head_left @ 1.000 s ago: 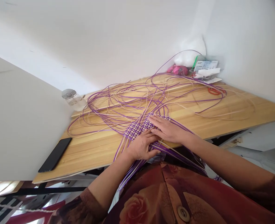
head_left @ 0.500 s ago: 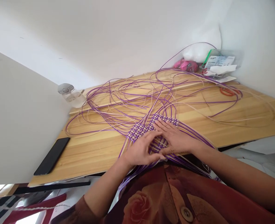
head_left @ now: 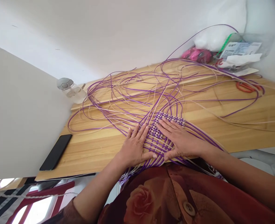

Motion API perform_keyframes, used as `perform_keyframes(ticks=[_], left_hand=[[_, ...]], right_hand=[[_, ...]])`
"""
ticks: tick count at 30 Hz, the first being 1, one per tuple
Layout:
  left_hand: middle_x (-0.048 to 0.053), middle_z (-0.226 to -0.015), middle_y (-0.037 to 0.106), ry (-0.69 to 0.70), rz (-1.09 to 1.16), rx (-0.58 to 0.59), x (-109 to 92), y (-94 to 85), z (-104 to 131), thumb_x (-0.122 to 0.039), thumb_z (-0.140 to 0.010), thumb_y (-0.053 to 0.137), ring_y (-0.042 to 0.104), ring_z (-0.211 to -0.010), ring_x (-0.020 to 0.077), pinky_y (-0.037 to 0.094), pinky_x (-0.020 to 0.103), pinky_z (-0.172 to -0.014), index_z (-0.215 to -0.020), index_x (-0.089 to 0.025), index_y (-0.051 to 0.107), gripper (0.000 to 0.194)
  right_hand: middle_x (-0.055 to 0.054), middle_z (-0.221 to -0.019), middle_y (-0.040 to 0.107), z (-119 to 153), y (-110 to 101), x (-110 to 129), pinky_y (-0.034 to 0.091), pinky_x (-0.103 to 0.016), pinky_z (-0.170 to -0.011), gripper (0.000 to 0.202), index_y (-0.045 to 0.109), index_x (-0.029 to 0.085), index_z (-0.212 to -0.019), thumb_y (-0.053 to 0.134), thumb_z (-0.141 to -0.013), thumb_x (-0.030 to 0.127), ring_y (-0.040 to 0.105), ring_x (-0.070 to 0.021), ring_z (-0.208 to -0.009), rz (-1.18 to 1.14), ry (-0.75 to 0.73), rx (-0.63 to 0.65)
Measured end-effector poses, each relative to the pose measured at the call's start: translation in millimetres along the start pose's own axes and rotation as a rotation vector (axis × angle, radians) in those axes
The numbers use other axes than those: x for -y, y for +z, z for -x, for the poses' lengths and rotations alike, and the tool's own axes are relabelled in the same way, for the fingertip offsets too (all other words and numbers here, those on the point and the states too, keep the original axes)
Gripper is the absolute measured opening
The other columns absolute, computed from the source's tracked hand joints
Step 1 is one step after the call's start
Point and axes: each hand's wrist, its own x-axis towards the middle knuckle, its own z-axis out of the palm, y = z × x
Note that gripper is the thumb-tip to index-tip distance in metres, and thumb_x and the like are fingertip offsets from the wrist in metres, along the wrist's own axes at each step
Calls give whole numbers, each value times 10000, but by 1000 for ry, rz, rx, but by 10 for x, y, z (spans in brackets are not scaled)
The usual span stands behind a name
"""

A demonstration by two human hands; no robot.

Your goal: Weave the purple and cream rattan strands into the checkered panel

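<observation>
A woven piece of purple and beige strands (head_left: 157,128) lies on the table near its front edge, tightly checkered at the far side and more loosely crossed toward my body. My left hand (head_left: 135,148) rests flat on its left part, fingers spread, thumb pointing right. On the right part lies my right hand (head_left: 178,139), also flat with fingers extended. The two thumbs lie close together over the loose strands but do not touch. Long loose strands (head_left: 128,93) fan out from the weave across the table. Parts of the weave are hidden under both hands.
A black phone (head_left: 55,152) lies at the table's left edge, and a clear bottle with a grey lid (head_left: 72,90) stands behind it. Orange-handled scissors (head_left: 245,87), a plastic bag with papers (head_left: 241,51) and a pink bundle (head_left: 196,55) are at the back right.
My left hand has moved left, away from my right hand, and flattened onto the weave's left part. My right hand stays on the weave. The view has shifted slightly.
</observation>
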Motion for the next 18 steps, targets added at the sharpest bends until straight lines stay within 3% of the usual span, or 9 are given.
perform_keyframes(ticks=[3,6,10,18], left_hand=[[198,-1573,171,-49,13,-46,-142,18,-20,-847,-658,440,60,-1449,413,51,597,-1147,-1515,-104,144,1172],[222,-1581,89,-75,28,-78,-255,63,-33,-898,-565,454,-2,-1438,456,50,621,-1136,-1516,-90,133,1289],[203,-1592,6,-75,35,-47,-272,75,-26,-877,-594,463,-54,-1426,478,43,654,-1117,-1522,-143,143,1226],[181,-1596,-21,-5,35,31,-120,25,-1,-814,-672,483,-81,-1430,453,61,637,-1124,-1528,-185,129,1119]], right_hand=[[-188,-1570,114,-8,-10,-10,164,-554,-1159,1185,166,136,-1529,553,-644,822,106,-388,-1441,-12,-3,12],[-188,-1571,106,-21,-19,-15,142,-544,-1165,1196,161,128,-1529,571,-638,813,84,-384,-1444,-16,8,38],[-186,-1572,99,-26,-37,-32,134,-541,-1167,1159,156,127,-1529,562,-671,792,60,-368,-1450,-18,-1,58],[-202,-1569,72,-24,-137,-74,132,-540,-1165,1182,167,96,-1524,577,-657,787,21,-370,-1450,-21,-34,160]])
